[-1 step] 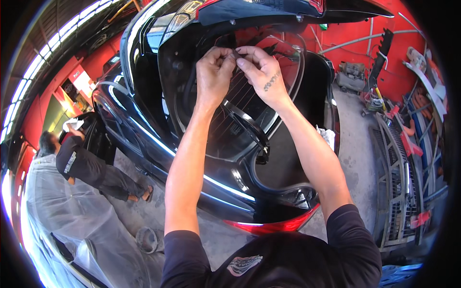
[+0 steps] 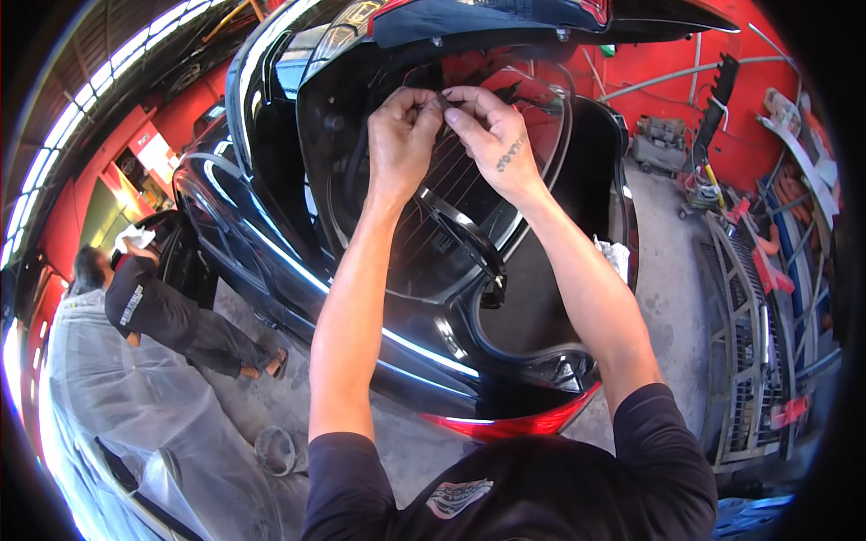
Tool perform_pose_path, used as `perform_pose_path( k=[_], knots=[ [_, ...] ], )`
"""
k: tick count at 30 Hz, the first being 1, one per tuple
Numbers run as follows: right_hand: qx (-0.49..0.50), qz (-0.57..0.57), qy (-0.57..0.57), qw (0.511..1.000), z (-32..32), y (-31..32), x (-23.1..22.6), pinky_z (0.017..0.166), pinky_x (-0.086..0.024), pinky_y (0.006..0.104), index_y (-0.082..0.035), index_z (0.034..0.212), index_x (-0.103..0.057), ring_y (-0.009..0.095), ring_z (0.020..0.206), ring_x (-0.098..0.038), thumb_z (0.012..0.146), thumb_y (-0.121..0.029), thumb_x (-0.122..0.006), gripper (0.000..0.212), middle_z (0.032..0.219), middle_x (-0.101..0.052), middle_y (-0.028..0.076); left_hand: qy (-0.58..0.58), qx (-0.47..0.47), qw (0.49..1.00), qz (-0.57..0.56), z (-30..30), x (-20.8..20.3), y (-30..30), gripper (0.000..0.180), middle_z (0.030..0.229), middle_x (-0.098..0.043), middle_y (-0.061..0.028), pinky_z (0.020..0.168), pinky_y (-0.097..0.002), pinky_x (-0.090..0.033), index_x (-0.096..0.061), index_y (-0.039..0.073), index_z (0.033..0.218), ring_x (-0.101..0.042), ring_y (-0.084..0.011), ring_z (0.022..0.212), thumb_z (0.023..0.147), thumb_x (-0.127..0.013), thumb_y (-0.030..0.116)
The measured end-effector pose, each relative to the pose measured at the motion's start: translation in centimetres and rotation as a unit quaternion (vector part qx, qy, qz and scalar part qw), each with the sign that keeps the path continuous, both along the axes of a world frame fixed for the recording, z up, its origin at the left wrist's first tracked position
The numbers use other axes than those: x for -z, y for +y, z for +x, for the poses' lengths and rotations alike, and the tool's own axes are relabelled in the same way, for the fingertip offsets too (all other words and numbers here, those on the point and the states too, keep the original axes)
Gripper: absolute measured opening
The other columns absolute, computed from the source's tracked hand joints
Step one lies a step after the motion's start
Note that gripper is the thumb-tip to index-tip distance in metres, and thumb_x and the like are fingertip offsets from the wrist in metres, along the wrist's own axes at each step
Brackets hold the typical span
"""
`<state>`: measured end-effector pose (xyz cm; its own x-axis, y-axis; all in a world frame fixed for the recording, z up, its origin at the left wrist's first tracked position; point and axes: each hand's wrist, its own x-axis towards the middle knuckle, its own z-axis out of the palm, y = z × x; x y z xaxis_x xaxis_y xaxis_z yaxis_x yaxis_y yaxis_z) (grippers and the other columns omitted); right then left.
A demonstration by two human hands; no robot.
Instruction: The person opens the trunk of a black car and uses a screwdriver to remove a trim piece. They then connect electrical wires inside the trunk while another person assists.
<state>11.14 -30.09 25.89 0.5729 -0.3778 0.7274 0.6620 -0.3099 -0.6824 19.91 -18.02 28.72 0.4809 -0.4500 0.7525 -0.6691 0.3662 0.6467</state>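
Both my hands are raised close together in front of the rear window glass (image 2: pixel 451 225) of a black car (image 2: pixel 271 234). Thumb and fingers of my left hand (image 2: pixel 403 135) are pinched closed. My right hand (image 2: pixel 487 135) is pinched the same way, its fingertips meeting those of the left. A small dark piece shows between the fingertips, too small to name. Above the hands is the raised boot lid (image 2: pixel 487 25). Behind and below them, a black curved hinge arm (image 2: pixel 465 234) crosses in front of the glass, over the open boot (image 2: pixel 541 302).
A red tail light (image 2: pixel 514 422) sits at the car's near corner. On the left a person (image 2: pixel 158 302) stands with a white cloth (image 2: pixel 133 238), beside a plastic-covered car (image 2: pixel 135 397). To the right are metal grilles and frames (image 2: pixel 744 334) and a grey machine (image 2: pixel 660 144) by the red wall.
The other person's arm and white cloth have shifted slightly. My own hands stay in the same place, still pinched together.
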Motion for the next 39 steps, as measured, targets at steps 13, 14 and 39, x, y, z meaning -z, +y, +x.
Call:
perform_pose_path(
  k=[13,14,39],
  knots=[
    [0.258,-0.373,-0.045,0.890,-0.5,-2.3,-2.4,0.072,-0.055,0.0479,-0.004,0.108,-0.064,0.041,0.085,-0.067,0.089,-0.014,-0.069,0.022,0.093,-0.066,0.017,-0.098,-0.064,0.993,0.005,1.6,0.7,-0.7,0.010,0.080,-0.063,-0.0091,0.059,-0.0303,-0.045,-0.069,-0.009,0.096,-0.057,-0.0129,0.064,0.090,-0.069,-0.001],
    [0.264,-0.393,-0.039,0.880,-0.7,-2.3,-2.5,0.071,-0.054,0.0492,-0.003,0.103,-0.062,0.042,0.084,-0.066,0.088,-0.014,-0.069,0.019,0.092,-0.065,0.018,-0.101,-0.067,0.993,0.007,1.6,0.6,-0.7,0.010,0.080,-0.063,-0.0108,0.060,-0.0313,-0.045,-0.069,-0.009,0.096,-0.058,-0.0153,0.065,0.089,-0.069,-0.001],
    [0.298,-0.146,0.031,0.943,0.8,-0.4,-1.7,0.070,-0.054,0.0402,0.003,0.089,-0.062,0.033,0.074,-0.070,0.084,-0.018,-0.071,0.024,0.082,-0.071,0.020,-0.161,-0.141,0.977,-0.011,0.5,0.3,-1.5,0.006,0.085,-0.069,-0.0202,0.071,-0.0425,-0.052,-0.071,-0.005,0.088,-0.069,-0.0386,0.079,0.083,-0.067,-0.003]
  ],
)
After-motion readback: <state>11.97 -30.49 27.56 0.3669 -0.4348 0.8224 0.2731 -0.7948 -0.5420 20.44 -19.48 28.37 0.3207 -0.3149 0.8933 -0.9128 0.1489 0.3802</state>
